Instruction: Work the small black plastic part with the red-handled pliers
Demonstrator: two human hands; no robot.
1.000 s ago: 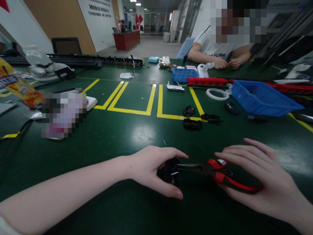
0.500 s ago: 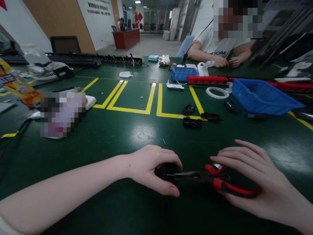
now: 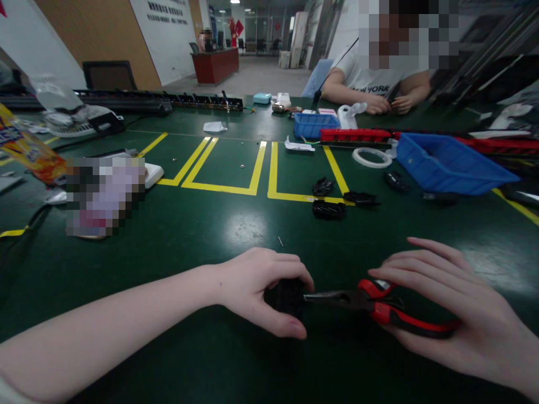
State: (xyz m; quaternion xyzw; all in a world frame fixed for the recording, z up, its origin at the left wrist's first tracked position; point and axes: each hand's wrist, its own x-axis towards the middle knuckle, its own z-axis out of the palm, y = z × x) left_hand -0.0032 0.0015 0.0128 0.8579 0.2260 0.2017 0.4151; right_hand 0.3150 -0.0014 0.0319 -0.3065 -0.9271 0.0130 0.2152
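Note:
My left hand (image 3: pixel 265 294) is wrapped round a small black part (image 3: pixel 289 297) low over the green table (image 3: pixel 177 336). Red-handled long-nose pliers (image 3: pixel 374 303) are in my right hand (image 3: pixel 450 303), their handles between thumb and fingers. The tips of the pliers point left and are at the right side of the black part; whether they touch it, I cannot tell. A thin metal pin (image 3: pixel 280 241) lies on the table beyond my left hand. Several black pieces, one of them a ridged piece (image 3: pixel 328 209), lie farther back around the yellow tape.
A large blue bin (image 3: pixel 455 163) stands at the right, a smaller blue bin (image 3: pixel 315 125) at the back. Between them lies a white ring (image 3: pixel 371 157). A phone (image 3: pixel 107 196) is at the left. Across the table sits a person (image 3: pixel 379 84).
The pliers and my right hand have shifted slightly right, and the plier tips have moved from over the black part to its right edge. My left hand stays nearly in place.

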